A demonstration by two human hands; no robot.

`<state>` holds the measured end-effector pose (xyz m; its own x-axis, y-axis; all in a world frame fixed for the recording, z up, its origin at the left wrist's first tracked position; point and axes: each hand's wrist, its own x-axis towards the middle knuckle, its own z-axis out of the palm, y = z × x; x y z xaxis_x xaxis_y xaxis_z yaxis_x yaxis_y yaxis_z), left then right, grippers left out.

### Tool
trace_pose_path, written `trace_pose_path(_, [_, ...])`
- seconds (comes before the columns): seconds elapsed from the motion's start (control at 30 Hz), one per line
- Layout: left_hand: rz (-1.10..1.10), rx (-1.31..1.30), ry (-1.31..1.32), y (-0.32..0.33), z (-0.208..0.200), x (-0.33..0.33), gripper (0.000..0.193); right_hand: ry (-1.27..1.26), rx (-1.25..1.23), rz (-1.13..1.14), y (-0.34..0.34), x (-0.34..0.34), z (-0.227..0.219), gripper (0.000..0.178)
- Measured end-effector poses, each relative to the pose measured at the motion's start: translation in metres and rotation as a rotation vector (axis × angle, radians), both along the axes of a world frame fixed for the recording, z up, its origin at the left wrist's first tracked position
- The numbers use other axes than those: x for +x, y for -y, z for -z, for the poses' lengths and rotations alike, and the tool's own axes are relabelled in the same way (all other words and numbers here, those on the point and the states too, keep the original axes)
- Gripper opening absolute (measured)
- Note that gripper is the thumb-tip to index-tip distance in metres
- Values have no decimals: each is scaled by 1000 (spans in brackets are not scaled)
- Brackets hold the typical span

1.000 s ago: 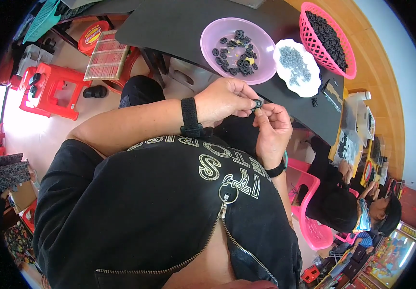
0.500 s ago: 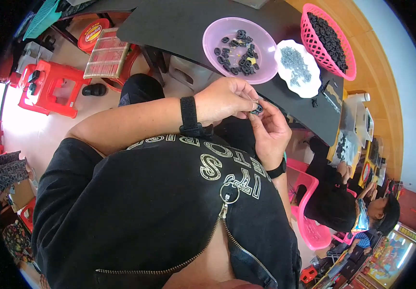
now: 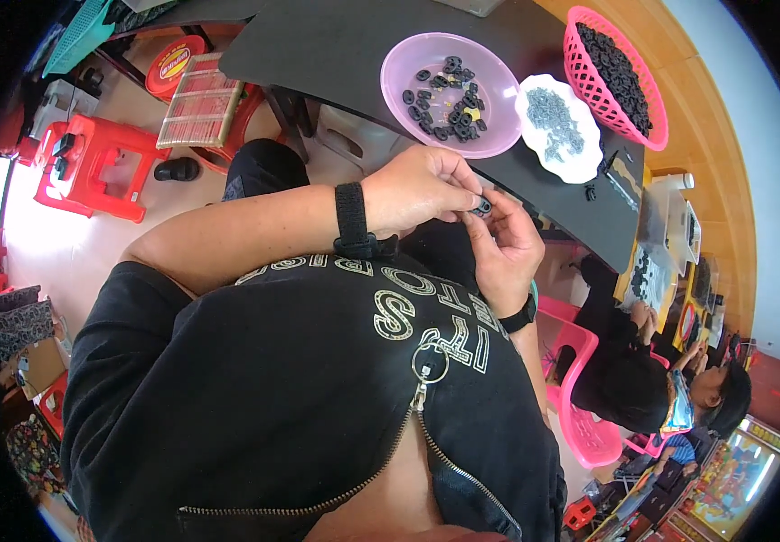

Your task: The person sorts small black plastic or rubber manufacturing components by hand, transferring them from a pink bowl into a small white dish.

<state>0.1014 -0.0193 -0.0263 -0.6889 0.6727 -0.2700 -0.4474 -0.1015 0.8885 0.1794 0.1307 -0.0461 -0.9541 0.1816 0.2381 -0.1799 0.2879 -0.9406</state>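
Between my two hands, in front of my chest, is a small black part (image 3: 481,207) with a rounded shape and a hole in it. My left hand (image 3: 419,188) pinches it from the left with thumb and fingers. From the right, my right hand (image 3: 506,246) grips its other side, thumb and fingertips closed. The fingers cover much of the part. Just beyond my hands, a light purple bowl (image 3: 396,63) contains several similar black parts. Right of it, a white scalloped dish (image 3: 579,168) carries a heap of small clear-grey pieces.
A pink basket (image 3: 586,77) full of black parts stands at the dark table's (image 3: 327,50) right end. Several loose black bits (image 3: 591,191) lie by the dish. A red stool (image 3: 110,163) is on the left. Another person (image 3: 625,379) sits at the right by a pink chair (image 3: 580,425).
My right hand has shifted very slightly, and the black part has turned a little between my fingertips. Both hands keep hold of it.
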Motion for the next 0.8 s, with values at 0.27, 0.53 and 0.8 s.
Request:
trace_pose_path(0.27, [20, -18, -8, 1, 3, 0, 8, -9, -3, -9, -1, 2, 3, 30])
trace_pose_path(0.53, [-19, 8, 8, -1, 5, 1, 6, -4, 38, -16, -2, 1, 1, 32])
trace_pose_path(0.8, [23, -35, -44, 0, 2, 1, 8, -7, 78, 18, -3, 2, 1, 24])
